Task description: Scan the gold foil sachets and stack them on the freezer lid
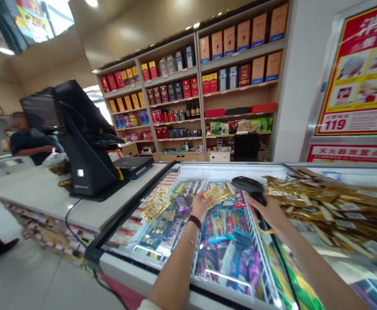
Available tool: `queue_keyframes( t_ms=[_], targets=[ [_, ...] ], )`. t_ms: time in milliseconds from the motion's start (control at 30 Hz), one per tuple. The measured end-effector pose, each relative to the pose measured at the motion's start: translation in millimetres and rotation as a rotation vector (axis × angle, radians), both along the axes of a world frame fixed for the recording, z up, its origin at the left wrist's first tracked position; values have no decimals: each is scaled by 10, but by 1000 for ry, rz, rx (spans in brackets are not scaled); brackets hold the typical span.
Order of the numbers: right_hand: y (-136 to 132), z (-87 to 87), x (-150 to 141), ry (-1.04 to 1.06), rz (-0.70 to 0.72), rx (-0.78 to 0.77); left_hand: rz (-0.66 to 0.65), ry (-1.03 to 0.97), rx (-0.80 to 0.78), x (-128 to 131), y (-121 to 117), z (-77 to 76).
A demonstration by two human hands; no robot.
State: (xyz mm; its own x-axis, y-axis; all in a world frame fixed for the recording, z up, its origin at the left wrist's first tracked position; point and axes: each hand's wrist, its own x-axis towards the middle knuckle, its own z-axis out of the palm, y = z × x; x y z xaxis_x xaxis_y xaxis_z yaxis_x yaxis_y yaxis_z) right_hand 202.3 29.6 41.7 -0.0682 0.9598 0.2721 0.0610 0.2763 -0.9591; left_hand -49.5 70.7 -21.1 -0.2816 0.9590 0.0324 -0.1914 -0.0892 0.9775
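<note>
My left hand (201,205) is closed on the end of a flat gold foil packet (219,193), held above the glass top of a chest freezer (136,262). In my right hand (270,212) is a black handheld barcode scanner (249,185), gripped by its handle, its head beside the gold packet. A cord hangs from the scanner's handle. To the left, more gold packets (156,205) lie on the glass. A large heap of similar gold packets (333,206) covers the right side.
Bagged ice creams (223,224) show through the freezer glass. Left of it, a counter (39,193) carries a checkout terminal (85,146) and a black cash-drawer-like box (133,167). Shelves of boxed goods (175,91) stand behind. A person (29,140) is at the far left.
</note>
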Motion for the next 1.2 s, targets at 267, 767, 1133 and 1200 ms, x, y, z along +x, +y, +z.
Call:
queue_keyframes(
  t_ms=[267, 767, 1133, 1200],
  targets=[
    [-262, -258, -39, -267, -21, 6, 9, 13, -32, -14, -20, -63],
    [-251, -205, 63, -344, 4, -40, 25, 13, -22, -21, -23, -87],
    [-246, -204, 69, -337, -3, -56, -7, -30, -38, -29, -71, -31],
    [-237, -202, 43, -306, 9, -58, -5, -60, -30, -41, -79, -55]
  ],
)
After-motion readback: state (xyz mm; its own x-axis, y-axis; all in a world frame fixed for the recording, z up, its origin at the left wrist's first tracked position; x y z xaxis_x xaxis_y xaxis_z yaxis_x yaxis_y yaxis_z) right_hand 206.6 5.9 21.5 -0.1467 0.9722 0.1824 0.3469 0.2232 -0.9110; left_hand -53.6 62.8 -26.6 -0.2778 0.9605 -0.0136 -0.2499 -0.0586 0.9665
